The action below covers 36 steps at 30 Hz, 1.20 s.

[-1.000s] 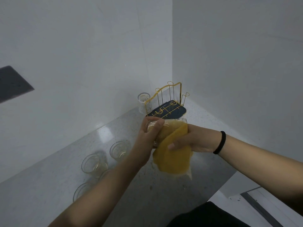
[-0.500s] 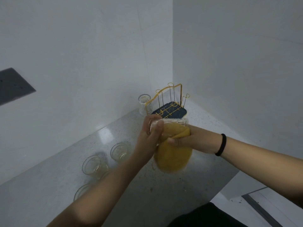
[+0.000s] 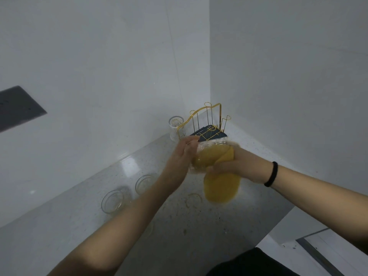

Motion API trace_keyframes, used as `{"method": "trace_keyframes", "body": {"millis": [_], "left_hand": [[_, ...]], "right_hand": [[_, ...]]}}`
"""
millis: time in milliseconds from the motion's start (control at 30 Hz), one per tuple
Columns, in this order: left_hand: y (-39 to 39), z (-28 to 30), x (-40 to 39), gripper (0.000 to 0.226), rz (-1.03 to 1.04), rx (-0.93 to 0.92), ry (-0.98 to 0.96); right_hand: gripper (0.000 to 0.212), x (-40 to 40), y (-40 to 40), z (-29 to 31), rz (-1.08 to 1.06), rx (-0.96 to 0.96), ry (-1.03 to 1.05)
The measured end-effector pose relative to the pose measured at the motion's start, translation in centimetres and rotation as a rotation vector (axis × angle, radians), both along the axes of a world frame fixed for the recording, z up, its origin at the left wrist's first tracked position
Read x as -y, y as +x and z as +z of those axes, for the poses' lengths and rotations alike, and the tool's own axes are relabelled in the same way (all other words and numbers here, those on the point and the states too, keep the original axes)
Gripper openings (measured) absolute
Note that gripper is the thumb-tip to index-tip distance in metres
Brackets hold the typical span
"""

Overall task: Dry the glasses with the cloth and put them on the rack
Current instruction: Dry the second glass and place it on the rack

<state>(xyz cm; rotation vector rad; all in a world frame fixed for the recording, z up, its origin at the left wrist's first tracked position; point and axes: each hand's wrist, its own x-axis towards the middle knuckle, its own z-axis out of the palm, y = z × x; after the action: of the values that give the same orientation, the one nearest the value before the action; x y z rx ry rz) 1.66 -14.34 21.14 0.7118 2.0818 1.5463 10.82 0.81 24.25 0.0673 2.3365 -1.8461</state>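
In the head view, a clear ribbed glass (image 3: 209,154) is held over the worktop (image 3: 179,226), just in front of the gold wire rack (image 3: 207,124). It is gripped by the left hand (image 3: 183,156), whose fingers are curled round its side. The yellow cloth (image 3: 219,182) is pushed into the glass and gripped by the right hand (image 3: 235,166). 1 glass (image 3: 176,127) stands touching the rack's left side. 2 more glasses (image 3: 112,201) (image 3: 144,184) stand well left of the rack.
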Motion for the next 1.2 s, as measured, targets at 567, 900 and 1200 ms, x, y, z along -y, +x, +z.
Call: {"method": "trace_keyframes", "body": {"millis": [567, 900, 1200], "left_hand": [[1.6, -1.3, 0.4, 0.052, 0.000, -0.149, 0.233], [-0.4, 2.2, -0.1, 0.065, -0.048, 0.405, -0.212], [1.4, -0.3, -0.3, 0.023, 0.089, 0.000, 0.167]], "right_hand": [[0.046, -0.7, -0.3, 0.5, 0.077, 0.184, -0.347], [0.038, 0.5, 0.4, -2.3, 0.222, -0.447, 0.821], [0.066, 0.0, 0.1, 0.0, 0.163, 0.048, 0.156]]}}
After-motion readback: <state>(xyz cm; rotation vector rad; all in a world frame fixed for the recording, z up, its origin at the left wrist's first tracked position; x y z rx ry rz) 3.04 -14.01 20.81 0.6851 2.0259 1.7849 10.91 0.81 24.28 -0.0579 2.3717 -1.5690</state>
